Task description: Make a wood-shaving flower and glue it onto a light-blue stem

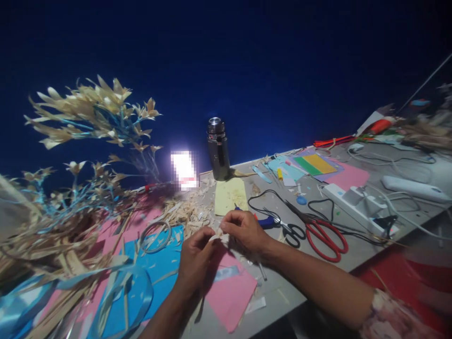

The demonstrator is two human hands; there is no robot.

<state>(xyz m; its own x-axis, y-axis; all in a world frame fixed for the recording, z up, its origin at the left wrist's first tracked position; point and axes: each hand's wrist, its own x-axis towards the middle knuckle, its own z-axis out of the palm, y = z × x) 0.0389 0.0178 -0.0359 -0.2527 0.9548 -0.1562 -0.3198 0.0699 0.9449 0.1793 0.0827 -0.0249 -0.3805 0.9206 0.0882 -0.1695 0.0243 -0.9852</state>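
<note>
Left hand point(197, 256) and right hand point(245, 230) pinched a small pale husk piece point(218, 235) between their fingertips, above pink paper point(231, 292); red-handled scissors point(326, 238) lay to the right.

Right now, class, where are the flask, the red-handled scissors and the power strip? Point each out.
Flask point(219, 157): head view, on its dark body.
Red-handled scissors point(310, 234): head view, on a red handle loop.
Power strip point(339, 194): head view, on its white casing.

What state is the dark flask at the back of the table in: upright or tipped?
Upright: the flask stands on its base beside the yellow sheet, its silver cap at the top.
</note>
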